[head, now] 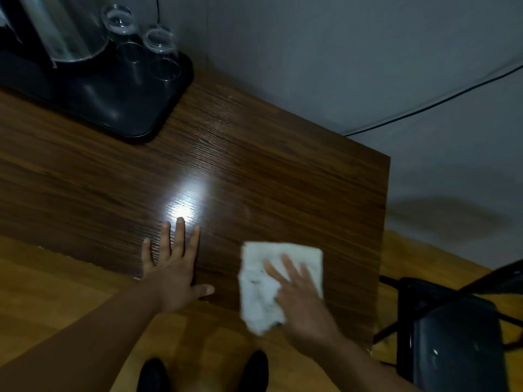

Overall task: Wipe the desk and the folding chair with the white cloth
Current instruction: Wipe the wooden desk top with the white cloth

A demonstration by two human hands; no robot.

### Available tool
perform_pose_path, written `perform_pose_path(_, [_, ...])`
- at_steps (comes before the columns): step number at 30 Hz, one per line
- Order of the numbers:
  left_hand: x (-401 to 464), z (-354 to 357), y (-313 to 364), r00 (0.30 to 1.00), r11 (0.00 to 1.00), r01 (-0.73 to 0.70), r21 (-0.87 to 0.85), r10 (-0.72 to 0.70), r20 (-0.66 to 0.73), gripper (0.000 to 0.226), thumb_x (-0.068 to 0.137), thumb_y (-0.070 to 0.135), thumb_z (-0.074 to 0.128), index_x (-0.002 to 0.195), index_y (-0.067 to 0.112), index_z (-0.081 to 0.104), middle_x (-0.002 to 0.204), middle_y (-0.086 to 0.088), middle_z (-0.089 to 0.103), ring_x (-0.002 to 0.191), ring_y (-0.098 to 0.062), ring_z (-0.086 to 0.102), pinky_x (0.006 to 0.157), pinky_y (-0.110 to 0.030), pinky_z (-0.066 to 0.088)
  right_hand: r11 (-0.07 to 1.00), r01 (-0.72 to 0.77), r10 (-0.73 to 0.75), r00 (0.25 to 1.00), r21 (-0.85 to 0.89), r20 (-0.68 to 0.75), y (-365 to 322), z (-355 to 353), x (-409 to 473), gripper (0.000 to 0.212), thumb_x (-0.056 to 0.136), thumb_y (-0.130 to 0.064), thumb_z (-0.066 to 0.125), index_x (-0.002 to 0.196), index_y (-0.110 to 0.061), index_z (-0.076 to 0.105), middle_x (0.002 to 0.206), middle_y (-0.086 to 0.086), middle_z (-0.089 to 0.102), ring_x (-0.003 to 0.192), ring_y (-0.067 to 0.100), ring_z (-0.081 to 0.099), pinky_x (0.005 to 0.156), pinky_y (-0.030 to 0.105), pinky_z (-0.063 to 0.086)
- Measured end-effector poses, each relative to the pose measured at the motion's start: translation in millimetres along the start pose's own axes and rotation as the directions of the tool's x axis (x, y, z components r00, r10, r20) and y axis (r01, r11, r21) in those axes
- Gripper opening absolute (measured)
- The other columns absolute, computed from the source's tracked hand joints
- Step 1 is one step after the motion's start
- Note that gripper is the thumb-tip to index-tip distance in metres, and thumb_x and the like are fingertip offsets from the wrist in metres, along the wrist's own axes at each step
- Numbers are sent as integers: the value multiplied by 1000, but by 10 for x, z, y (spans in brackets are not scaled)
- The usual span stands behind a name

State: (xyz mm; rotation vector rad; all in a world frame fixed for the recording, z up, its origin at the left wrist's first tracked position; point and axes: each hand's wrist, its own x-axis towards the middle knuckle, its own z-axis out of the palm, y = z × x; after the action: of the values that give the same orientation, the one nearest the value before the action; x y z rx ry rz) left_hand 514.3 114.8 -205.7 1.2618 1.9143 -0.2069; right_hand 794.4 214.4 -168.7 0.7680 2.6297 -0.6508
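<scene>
Head view.

1. White cloth (pixel 278 281): lies on the worktop (pixel 254 171) near its front edge, toward the right corner. It sits under the fingers of the right hand (pixel 300 295), spreading out from them toward 9 and 12 o'clock. Soft, rumpled fabric, roughly folded into a rectangle; flat at the far edge, bunched and creased at the near left corner. Faint grey marks show in the creases.

2. Right hand: grip flat, fingers straight and slightly spread, pressing down on the cloth, not curled round it.

3. Left hand (pixel 172 267): at 9 o'clock from the cloth, just beside it but apart. Grip flat, fingers straight and spread, palm resting on the bare worktop at the front edge; it holds nothing.

4. Worktop: dark brown wood-grain laminate, glossy, with a bright light reflection at 12 o'clock from the left hand. Square corner at right.

5. Black tray (pixel 135 108): at 11 o'clock on the worktop, rounded corners, shiny plastic. It carries two clear glasses (pixel 141 43) turned upside down and a metal kettle (pixel 62 29), partly cut off.

6. Folding chair (pixel 452 343): at 3 to 4 o'clock from the cloth, on the floor beside the worktop; black frame, dark padded seat.

7. Black cable (pixel 441 100): runs along the grey wall at 1 o'clock.

8. Black shoes (pixel 203 374): at 6 o'clock, on the light wood floor.
</scene>
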Motion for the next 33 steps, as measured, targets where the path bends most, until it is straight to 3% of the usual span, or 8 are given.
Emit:
perform_pose_path(4, [-12,-4,9,1000,1000,2,11,-2,9,130,71,88,47,132,36,-55,137,0,-67,125,-27,-63,110,-65,-26,976,-196,203,977,91,-68,683,-281,-301,43,80,3,65,122,-11,67,159,16,35,149,46,21,116,71,19])
perform_pose_path(8, [-34,-55,25,999,1000,9,17,-10,35,129,73,88,45,129,34,-57,136,-1,-68,127,-31,-61,111,-66,-24,840,-487,535,817,239,-214,767,-726,826,44,101,-14,48,145,-15,48,165,10,30,156,29,8,125,54,5])
perform_pose_path(13, [-41,-59,47,999,999,31,29,-32,26,131,71,88,48,128,36,-58,138,-1,-66,131,-31,-57,112,-65,-22,980,-192,200,955,58,-217,33,-586,1476,54,89,-15,56,142,-24,54,166,2,29,155,34,7,123,59,2])
perform_pose_path(19, [-27,-20,37,999,999,34,4,-34,12,133,68,88,52,132,40,-54,141,1,-64,131,-27,-58,112,-63,-22,986,148,-153,986,-74,-64,41,76,174,27,88,-28,56,108,-25,73,167,-8,22,157,30,3,122,60,6])
perform_pose_path(21, [-16,-17,30,1000,1000,26,3,-26,5,132,68,89,52,132,41,-53,141,2,-64,130,-25,-59,112,-63,-22,995,101,-100,993,8,-70,419,114,-340,29,97,-47,48,92,-32,72,167,-15,16,157,24,1,120,56,8])
perform_pose_path(23, [-11,-13,21,1000,1000,23,1,-23,2,132,67,89,52,131,42,-53,140,3,-64,129,-24,-60,112,-63,-23,993,29,-12,988,113,-153,791,3,-628,42,104,-55,31,112,-30,64,168,-11,14,156,26,8,119,60,11])
perform_pose_path(29, [3,-12,11,999,999,33,-3,-33,-12,134,63,92,52,134,43,-51,140,7,-64,128,-20,-61,113,-61,-22,829,-489,553,789,271,-269,1241,-585,540,45,99,-13,50,143,-14,49,165,10,30,156,32,5,124,58,3])
perform_pose_path(33, [-12,3,9,997,998,57,19,-56,-50,135,63,92,54,135,43,-50,141,7,-63,127,-17,-61,115,-60,-17,933,-309,351,894,186,-279,611,-439,886,60,93,-14,52,151,-22,41,168,2,21,156,34,1,123,56,-4])
